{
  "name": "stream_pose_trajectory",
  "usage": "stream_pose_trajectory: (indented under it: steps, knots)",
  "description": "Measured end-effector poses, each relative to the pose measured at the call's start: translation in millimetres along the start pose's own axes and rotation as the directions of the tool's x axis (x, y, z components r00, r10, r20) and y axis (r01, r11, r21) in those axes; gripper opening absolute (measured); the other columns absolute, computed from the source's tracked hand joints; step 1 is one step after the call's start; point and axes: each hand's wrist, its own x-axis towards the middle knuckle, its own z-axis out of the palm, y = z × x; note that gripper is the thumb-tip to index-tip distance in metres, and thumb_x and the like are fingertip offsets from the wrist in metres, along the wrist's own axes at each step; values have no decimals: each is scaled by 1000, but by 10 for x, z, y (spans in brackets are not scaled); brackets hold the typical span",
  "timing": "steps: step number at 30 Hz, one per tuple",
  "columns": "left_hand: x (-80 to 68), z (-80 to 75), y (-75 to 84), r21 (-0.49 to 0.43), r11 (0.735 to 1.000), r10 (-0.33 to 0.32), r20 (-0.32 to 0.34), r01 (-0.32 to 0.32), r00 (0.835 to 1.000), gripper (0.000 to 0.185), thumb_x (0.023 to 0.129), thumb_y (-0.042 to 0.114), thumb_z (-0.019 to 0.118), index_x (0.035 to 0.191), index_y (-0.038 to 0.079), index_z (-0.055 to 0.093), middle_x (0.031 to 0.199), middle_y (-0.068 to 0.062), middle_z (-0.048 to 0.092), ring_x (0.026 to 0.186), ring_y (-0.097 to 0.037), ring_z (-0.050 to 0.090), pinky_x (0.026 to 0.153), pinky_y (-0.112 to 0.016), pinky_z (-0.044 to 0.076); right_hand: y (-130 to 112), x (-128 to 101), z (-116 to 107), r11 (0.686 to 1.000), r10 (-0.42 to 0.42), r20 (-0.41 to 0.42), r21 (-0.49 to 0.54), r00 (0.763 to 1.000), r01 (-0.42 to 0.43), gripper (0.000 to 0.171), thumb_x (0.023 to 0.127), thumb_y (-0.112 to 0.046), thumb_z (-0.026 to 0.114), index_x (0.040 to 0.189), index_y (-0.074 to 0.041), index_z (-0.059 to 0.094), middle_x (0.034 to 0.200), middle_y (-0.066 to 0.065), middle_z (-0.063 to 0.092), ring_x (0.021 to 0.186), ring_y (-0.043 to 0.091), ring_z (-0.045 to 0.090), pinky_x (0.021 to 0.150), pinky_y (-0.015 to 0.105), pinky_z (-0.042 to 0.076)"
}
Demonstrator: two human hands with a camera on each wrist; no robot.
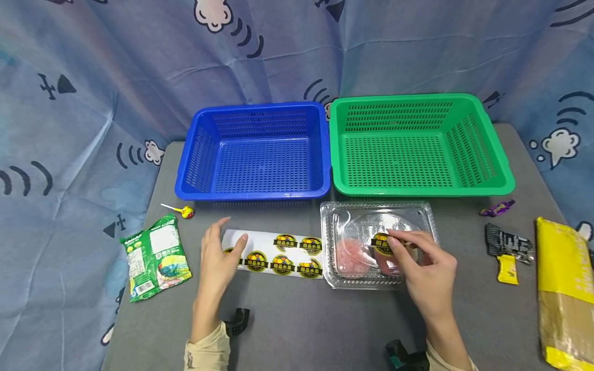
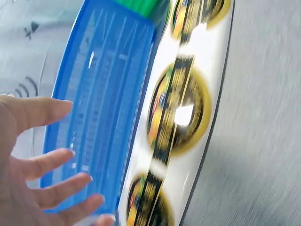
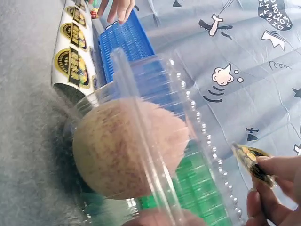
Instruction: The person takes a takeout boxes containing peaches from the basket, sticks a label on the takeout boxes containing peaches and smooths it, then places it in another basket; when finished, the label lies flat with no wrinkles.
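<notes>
Two slotted plastic baskets stand side by side at the far edge of the grey table [image 1: 297, 330], the blue rectangular basket [image 1: 254, 149] on the left and the green rectangular basket [image 1: 417, 144] touching it on the right, both backed by a blue patterned cloth [image 1: 93, 77]. At the right edge lies a long yellow and brown packet [image 1: 563, 288], and on the left a green printed snack bag [image 1: 155, 257]. Just in front of the green basket sits a clear plastic clamshell box [image 1: 371, 245] with its lid shut over round pinkish-brown pieces of food [image 3: 122, 150]. Beside the box, to its left, lies a white backing sheet of round yellow and black stickers [image 1: 283, 255]. The left hand [image 1: 218, 257] rests on the left end of that sheet with fingers spread and straight, pressing it flat and gripping nothing. The right hand [image 1: 424, 273] is over the box lid, its thumb and fingers pinching one round yellow and black sticker [image 1: 382, 242] by its edge, the sticker lying at the middle of the lid; I cannot tell whether it already touches the plastic. Smaller things lie around: a black and yellow wrapper [image 1: 508, 247] near the yellow packet, a purple wrapped sweet [image 1: 497, 207] beyond it, and a yellow lollipop [image 1: 181, 210] near the blue basket's front left corner.
</notes>
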Motion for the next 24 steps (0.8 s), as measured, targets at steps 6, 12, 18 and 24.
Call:
stream_pose_trajectory:
  steps: [6,12,18,24]
  knots:
    - [-70,262,149,-116,987,113,9,-112,994,53,95,17,78,144,11,60,144,-15,64,134,-35,57,111,-56,48,-52,49,-9,970,95,-52,-221,994,-104,23,81,16,81,102,8,78,89,-15,75,73,6,60,67,14,48]
    - [-131,481,306,-245,952,210,81,-185,974,48,95,14,77,140,8,62,134,-14,71,117,-33,64,98,-50,55,-114,100,-14,917,194,-45,-348,980,-197,15,84,6,85,97,-1,80,85,-21,72,74,4,61,66,12,50]
    - [-218,663,451,-331,925,268,225,-185,937,47,98,20,74,143,11,61,124,-11,74,102,-22,65,86,-32,55,-103,149,-4,865,225,-12,-458,974,-205,11,87,0,85,96,-5,80,84,-26,67,78,3,58,75,18,46]
    - [-317,825,517,-352,917,301,303,-187,904,58,101,27,73,153,19,51,114,-5,74,88,-12,60,76,-22,52,-107,189,26,789,334,-3,-546,943,-281,18,85,-6,89,100,-6,79,89,5,74,70,-2,59,54,17,55]
